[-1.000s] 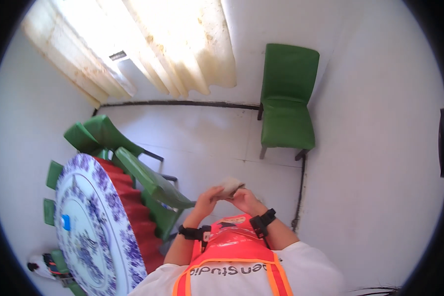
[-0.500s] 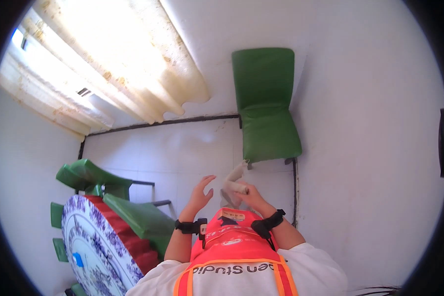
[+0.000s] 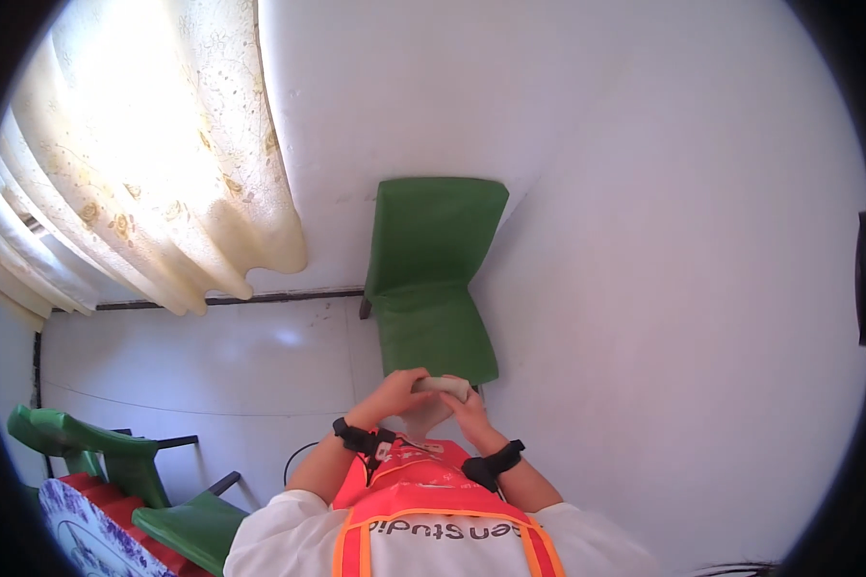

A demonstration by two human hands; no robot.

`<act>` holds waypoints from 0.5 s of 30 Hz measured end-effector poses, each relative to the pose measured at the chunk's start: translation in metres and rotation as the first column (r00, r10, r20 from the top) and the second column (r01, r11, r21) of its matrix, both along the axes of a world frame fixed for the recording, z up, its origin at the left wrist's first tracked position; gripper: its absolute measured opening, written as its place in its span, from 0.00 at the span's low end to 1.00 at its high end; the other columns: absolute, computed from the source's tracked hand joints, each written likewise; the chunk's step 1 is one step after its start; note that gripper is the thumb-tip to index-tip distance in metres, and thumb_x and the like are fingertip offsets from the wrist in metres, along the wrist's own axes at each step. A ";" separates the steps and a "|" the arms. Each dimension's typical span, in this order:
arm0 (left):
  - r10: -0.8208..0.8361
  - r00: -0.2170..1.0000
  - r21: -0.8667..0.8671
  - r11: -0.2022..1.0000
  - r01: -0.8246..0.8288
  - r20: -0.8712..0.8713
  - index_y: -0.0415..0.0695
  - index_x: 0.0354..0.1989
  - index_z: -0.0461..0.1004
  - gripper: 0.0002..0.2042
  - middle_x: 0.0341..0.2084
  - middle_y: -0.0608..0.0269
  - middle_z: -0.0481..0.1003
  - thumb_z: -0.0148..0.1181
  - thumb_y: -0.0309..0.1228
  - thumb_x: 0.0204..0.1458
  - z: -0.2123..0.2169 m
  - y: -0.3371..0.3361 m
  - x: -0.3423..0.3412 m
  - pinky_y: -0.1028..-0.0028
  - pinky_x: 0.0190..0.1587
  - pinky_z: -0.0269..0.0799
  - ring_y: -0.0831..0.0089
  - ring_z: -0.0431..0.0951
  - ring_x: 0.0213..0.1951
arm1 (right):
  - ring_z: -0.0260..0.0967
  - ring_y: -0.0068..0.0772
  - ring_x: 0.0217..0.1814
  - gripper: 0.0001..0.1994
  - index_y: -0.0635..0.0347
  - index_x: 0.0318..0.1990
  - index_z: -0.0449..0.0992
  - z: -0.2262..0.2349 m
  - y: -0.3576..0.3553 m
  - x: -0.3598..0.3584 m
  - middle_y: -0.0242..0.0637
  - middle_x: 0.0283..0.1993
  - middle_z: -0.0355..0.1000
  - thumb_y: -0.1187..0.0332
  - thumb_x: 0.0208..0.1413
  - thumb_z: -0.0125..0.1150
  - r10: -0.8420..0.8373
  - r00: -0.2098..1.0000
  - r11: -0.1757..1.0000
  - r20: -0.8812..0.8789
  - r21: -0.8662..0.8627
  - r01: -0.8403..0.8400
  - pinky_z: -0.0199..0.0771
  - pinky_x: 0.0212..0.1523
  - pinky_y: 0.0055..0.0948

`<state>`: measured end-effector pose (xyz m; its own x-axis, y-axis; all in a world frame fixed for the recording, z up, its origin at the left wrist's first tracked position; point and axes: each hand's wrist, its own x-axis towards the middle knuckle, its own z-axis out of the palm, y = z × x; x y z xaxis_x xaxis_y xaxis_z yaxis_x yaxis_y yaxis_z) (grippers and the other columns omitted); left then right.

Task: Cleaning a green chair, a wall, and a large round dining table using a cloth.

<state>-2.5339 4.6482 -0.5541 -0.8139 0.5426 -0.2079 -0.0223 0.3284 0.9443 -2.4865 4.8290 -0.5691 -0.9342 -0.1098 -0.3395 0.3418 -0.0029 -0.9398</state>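
My left hand (image 3: 394, 392) and my right hand (image 3: 470, 412) meet in front of my chest. Together they hold a small pale folded cloth or pad (image 3: 442, 386); part of it hangs down between my palms. Each wrist carries a black band. My orange vest (image 3: 414, 481) shows just below the hands. A green plastic chair (image 3: 431, 279) stands right beyond them, against the white wall.
A cream curtain (image 3: 154, 173) hangs at the upper left over a bright window. More green chairs (image 3: 115, 457) and a round table with a blue patterned cloth (image 3: 87, 539) sit at the lower left. White tiled floor (image 3: 212, 365) lies between. A dark cable (image 3: 293, 462) runs on the floor.
The view has swung right, so the table and left chairs slid to the lower left edge and the green chair came nearer. My left hand has closed onto the pale cloth alongside the right.
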 end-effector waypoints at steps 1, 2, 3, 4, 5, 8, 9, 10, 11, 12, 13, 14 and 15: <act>0.062 0.997 0.007 0.998 -0.062 -0.054 0.40 0.38 0.69 0.15 0.30 0.52 0.72 0.57 0.30 0.41 -0.007 0.002 -0.012 0.70 0.36 0.67 0.60 0.73 0.32 | 0.62 0.22 0.46 0.20 0.62 0.49 0.63 -0.004 -0.005 -0.009 0.33 0.44 0.66 0.72 0.47 0.57 -0.114 0.993 0.993 0.016 0.012 0.114 0.63 0.44 0.22; 0.125 0.986 0.012 0.992 -0.125 -0.106 0.40 0.37 0.69 0.13 0.28 0.52 0.72 0.57 0.29 0.41 -0.011 0.004 -0.021 0.70 0.34 0.67 0.59 0.72 0.30 | 0.62 0.22 0.46 0.20 0.62 0.49 0.63 -0.008 -0.009 -0.018 0.33 0.44 0.66 0.72 0.47 0.57 -0.111 0.994 0.994 0.024 0.029 0.110 0.63 0.44 0.22; 0.131 0.987 0.022 0.991 -0.129 -0.094 0.40 0.37 0.69 0.13 0.28 0.52 0.72 0.57 0.29 0.41 -0.014 0.006 -0.029 0.70 0.34 0.67 0.59 0.72 0.30 | 0.62 0.23 0.46 0.20 0.62 0.49 0.62 -0.012 -0.012 -0.026 0.34 0.44 0.66 0.73 0.46 0.57 -0.121 0.992 0.992 0.042 -0.014 0.122 0.63 0.45 0.23; 0.218 0.970 0.123 0.971 -0.205 -0.106 0.40 0.37 0.68 0.13 0.29 0.52 0.72 0.56 0.27 0.41 -0.014 0.004 -0.041 0.71 0.34 0.67 0.61 0.72 0.30 | 0.63 0.25 0.46 0.20 0.62 0.48 0.62 -0.012 -0.019 -0.036 0.35 0.45 0.66 0.74 0.46 0.56 -0.133 0.989 0.988 0.057 -0.066 0.136 0.63 0.45 0.23; 0.306 0.946 0.218 0.936 -0.277 -0.111 0.40 0.38 0.68 0.13 0.29 0.53 0.72 0.56 0.26 0.41 -0.014 0.002 -0.050 0.71 0.35 0.67 0.62 0.72 0.30 | 0.63 0.25 0.46 0.20 0.62 0.48 0.62 -0.010 -0.022 -0.044 0.35 0.45 0.66 0.74 0.46 0.56 -0.130 0.989 0.989 0.064 -0.065 0.134 0.63 0.45 0.23; 0.462 0.880 0.390 0.835 -0.388 -0.114 0.39 0.37 0.67 0.13 0.27 0.57 0.72 0.56 0.25 0.41 -0.015 0.007 -0.066 0.73 0.33 0.67 0.71 0.71 0.29 | 0.63 0.27 0.46 0.21 0.64 0.48 0.61 -0.007 -0.026 -0.065 0.37 0.46 0.64 0.76 0.44 0.56 -0.041 0.984 0.978 0.171 -0.195 0.075 0.63 0.47 0.25; 0.464 0.879 0.378 0.838 -0.394 -0.112 0.39 0.37 0.67 0.13 0.27 0.57 0.72 0.56 0.25 0.41 -0.014 0.006 -0.070 0.73 0.33 0.67 0.71 0.71 0.29 | 0.63 0.28 0.47 0.21 0.64 0.49 0.60 -0.010 -0.025 -0.074 0.38 0.47 0.63 0.78 0.44 0.55 0.038 0.990 0.993 0.137 -0.112 -0.022 0.63 0.47 0.25; 0.470 0.880 0.354 0.836 -0.419 -0.069 0.39 0.37 0.68 0.12 0.27 0.59 0.72 0.56 0.24 0.42 -0.013 0.005 -0.073 0.74 0.33 0.67 0.73 0.71 0.29 | 0.63 0.29 0.47 0.22 0.64 0.49 0.59 -0.015 -0.023 -0.082 0.38 0.47 0.62 0.79 0.44 0.54 0.123 0.987 0.992 0.108 -0.026 -0.121 0.63 0.47 0.26; 0.479 0.877 0.329 0.833 -0.445 -0.027 0.39 0.37 0.68 0.12 0.27 0.62 0.72 0.55 0.24 0.43 -0.012 0.004 -0.076 0.75 0.33 0.67 0.76 0.70 0.29 | 0.63 0.29 0.47 0.22 0.64 0.49 0.59 -0.021 -0.021 -0.089 0.38 0.47 0.62 0.79 0.44 0.54 0.133 0.985 0.991 0.111 -0.040 -0.129 0.63 0.47 0.26; 0.488 0.872 0.315 0.833 -0.455 -0.029 0.39 0.37 0.68 0.12 0.27 0.62 0.72 0.55 0.24 0.43 -0.012 0.002 -0.078 0.75 0.33 0.67 0.76 0.70 0.29 | 0.62 0.29 0.47 0.23 0.63 0.50 0.58 -0.026 -0.020 -0.095 0.37 0.47 0.62 0.77 0.44 0.55 0.112 0.988 0.991 0.109 -0.080 -0.104 0.64 0.46 0.26; 0.505 0.863 0.220 0.843 -0.492 -0.007 0.39 0.37 0.68 0.11 0.26 0.59 0.72 0.56 0.26 0.43 -0.012 -0.003 -0.079 0.74 0.33 0.67 0.73 0.71 0.29 | 0.62 0.28 0.47 0.24 0.61 0.52 0.57 -0.030 -0.019 -0.100 0.36 0.47 0.62 0.75 0.45 0.56 0.100 0.989 0.989 0.112 -0.117 -0.087 0.64 0.45 0.26; 0.528 0.849 0.127 0.841 -0.526 0.015 0.38 0.36 0.68 0.11 0.25 0.57 0.72 0.56 0.27 0.43 -0.013 -0.002 -0.080 0.74 0.33 0.67 0.70 0.72 0.29 | 0.62 0.28 0.47 0.24 0.61 0.52 0.57 -0.023 -0.020 -0.104 0.36 0.47 0.62 0.75 0.45 0.56 0.125 0.985 0.986 0.117 -0.123 -0.111 0.64 0.45 0.26; 0.550 0.835 0.120 0.828 -0.548 0.017 0.38 0.36 0.68 0.11 0.25 0.57 0.72 0.56 0.27 0.43 -0.014 -0.005 -0.081 0.74 0.33 0.67 0.70 0.72 0.29 | 0.62 0.28 0.47 0.23 0.62 0.50 0.59 -0.016 -0.024 -0.106 0.35 0.46 0.63 0.75 0.45 0.57 0.108 0.978 0.955 0.181 -0.294 -0.051 0.64 0.46 0.25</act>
<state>-2.6144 4.6434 -0.5681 -0.9876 0.0244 -0.1550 -0.1494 0.1568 0.9763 -2.5923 4.8046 -0.5850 -0.8385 -0.2998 -0.4550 0.5260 -0.2271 -0.8196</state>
